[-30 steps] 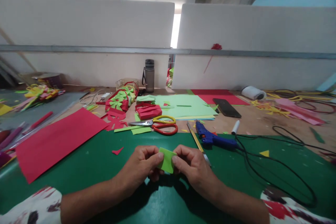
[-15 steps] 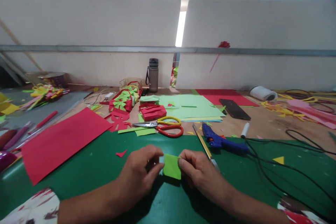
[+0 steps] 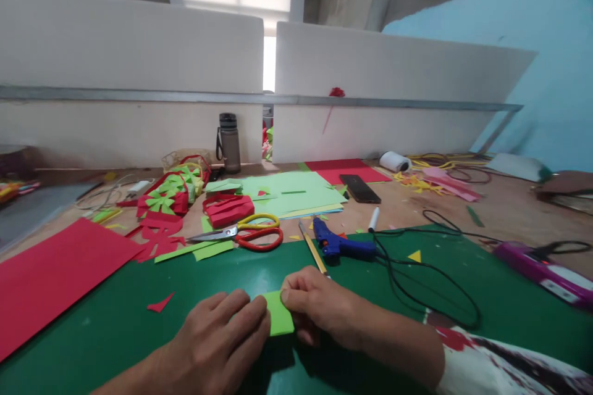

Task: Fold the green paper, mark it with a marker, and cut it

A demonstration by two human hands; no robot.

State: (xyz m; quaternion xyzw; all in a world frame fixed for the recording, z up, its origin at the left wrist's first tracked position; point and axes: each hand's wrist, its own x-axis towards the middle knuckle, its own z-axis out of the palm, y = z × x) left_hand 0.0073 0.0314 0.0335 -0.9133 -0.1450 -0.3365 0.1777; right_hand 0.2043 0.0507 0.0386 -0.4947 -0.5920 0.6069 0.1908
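A small bright green piece of paper is held between my two hands, low over the green mat. My left hand covers its left part, fingers together over it and the thumb hidden. With thumb and bent fingers, my right hand pinches its upper right edge. Beyond the hands lie scissors with one yellow and one red handle, a yellow craft knife and a blue glue gun. A red paper scrap lies left of my left hand.
Red paper covers the left side. Behind the scissors are a red folded paper piece, pale green sheets and a phone. A bottle stands by the white panel. The glue gun's black cable loops across the right.
My view has swung to the right. My left hand has gone from pinching the paper's left edge to lying over its left part; my right hand still pinches the right edge.
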